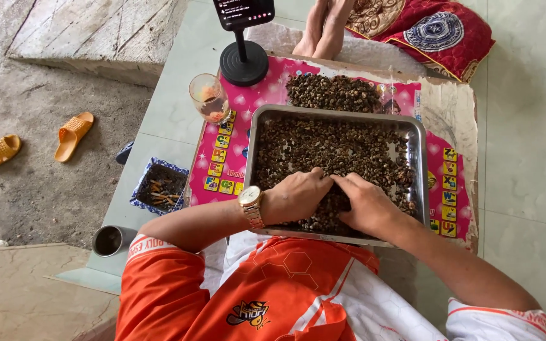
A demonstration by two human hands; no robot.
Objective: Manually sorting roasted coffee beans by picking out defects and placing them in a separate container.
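Left hand (pixel 296 196) and right hand (pixel 366 203) side by side, fingers curled into seeds (pixel 336 148), grip unclear, metal tray (pixel 419 164), pink mat (pixel 266 88)

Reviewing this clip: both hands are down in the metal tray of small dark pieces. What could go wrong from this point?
1. The metal tray is full, and the left hand and right hand work near its front rim, so pieces could spill over the edge.
2. The drinking glass stands close beside the tray; a left elbow swing might tip it.
3. The loose pile behind the tray may scatter if the tray gets pushed back.
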